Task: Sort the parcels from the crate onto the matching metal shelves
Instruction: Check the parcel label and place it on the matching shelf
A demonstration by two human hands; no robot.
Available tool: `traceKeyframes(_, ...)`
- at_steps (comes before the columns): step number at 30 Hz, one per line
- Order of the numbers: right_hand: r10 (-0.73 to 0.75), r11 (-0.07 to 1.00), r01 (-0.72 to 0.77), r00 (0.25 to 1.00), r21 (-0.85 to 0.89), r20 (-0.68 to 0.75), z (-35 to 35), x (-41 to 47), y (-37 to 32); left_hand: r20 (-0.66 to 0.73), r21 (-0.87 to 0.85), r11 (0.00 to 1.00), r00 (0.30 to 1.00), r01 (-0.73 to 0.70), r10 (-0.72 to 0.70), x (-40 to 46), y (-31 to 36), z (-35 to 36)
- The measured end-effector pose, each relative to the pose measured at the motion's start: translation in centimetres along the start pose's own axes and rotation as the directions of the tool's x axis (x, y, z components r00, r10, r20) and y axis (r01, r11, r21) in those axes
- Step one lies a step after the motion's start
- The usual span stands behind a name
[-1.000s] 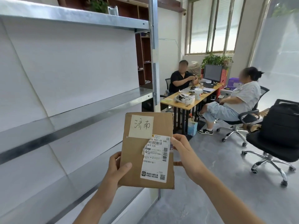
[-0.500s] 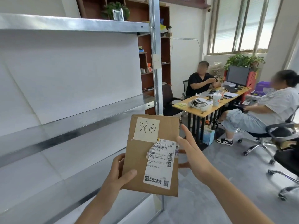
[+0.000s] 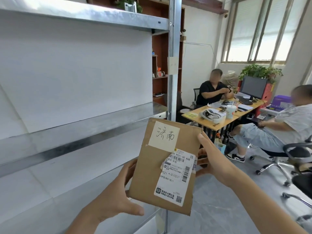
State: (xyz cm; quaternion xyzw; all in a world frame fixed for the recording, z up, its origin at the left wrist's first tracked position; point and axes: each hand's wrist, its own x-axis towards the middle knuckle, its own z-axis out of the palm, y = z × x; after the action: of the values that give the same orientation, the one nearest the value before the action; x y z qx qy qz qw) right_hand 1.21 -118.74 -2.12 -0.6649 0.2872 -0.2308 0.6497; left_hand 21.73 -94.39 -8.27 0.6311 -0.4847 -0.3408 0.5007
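Note:
I hold a flat brown cardboard parcel (image 3: pixel 148 171) upright in front of me, with a handwritten paper note at its top and a white shipping label on its lower right. My left hand (image 3: pixel 116 198) grips its lower left corner, thumb on the front. My right hand (image 3: pixel 214 159) holds its right edge. The metal shelves (image 3: pixel 81 132) stand to the left, their boards bare, with a small paper tag (image 3: pixel 172 65) stuck on the upright post (image 3: pixel 172 92). The crate is out of view.
Two people sit at a wooden desk (image 3: pixel 217 119) to the right, one on a wheeled office chair (image 3: pixel 278 154). A monitor (image 3: pixel 253 86), a cup and plants are on or behind the desk. A brown bookcase (image 3: pixel 162 68) stands behind the shelf post. Grey floor lies below.
My view has turned left and up, so the desk and people slid right. The parcel has come closer and stays in both hands, my right hand closing back onto its edge.

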Motion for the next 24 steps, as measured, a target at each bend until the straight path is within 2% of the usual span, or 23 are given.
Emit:
traceKeyframes(7,-0.027,0.994,0.032,0.998,0.107,-0.049,-0.1,4.6,-2.3,-0.104,0.133,0.989,0.991,-0.066,0.08,4.5,2.1,-4.4)
traceKeyframes(13,-0.054,0.983,0.068,0.995,0.169,-0.082,-0.5,8.1,-5.3,-0.172,0.101,0.978,0.965,-0.183,0.199,7.8,5.4,-8.2)
traceKeyframes(19,-0.142,0.966,0.151,0.988,0.212,-0.055,-0.2,11.7,-8.7,-0.287,0.095,0.956,0.912,-0.276,0.292,11.1,8.0,-11.7)
traceKeyframes(24,-0.158,0.968,0.16,0.987,0.191,-0.025,0.5,15.4,-9.7,-0.467,0.17,0.954,0.833,-0.247,0.298,13.9,9.2,-12.9)
